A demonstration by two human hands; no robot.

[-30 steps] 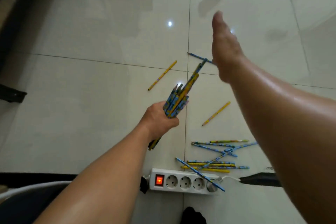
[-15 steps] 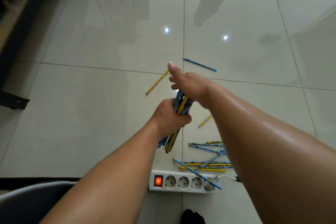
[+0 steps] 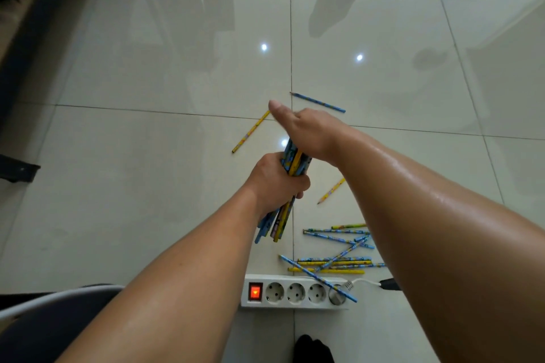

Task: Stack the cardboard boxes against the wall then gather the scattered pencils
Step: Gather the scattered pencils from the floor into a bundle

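Observation:
My left hand is closed around a bundle of blue and yellow pencils, held nearly upright above the floor. My right hand lies flat, palm down, on the bundle's top ends, fingers straight. Loose pencils lie on the tiles: a yellow one to the left, a blue one beyond my right hand, a yellow one by my right forearm, and a pile of several near the power strip. No cardboard boxes are in view.
A white power strip with a lit red switch lies on the glossy tile floor near me, one blue pencil across it. A dark chair edge is at bottom left. Dark furniture runs along the left.
My right hand came down from raised and far onto the top of the bundle. It now presses there; the pencils sit lower and more even in my left fist.

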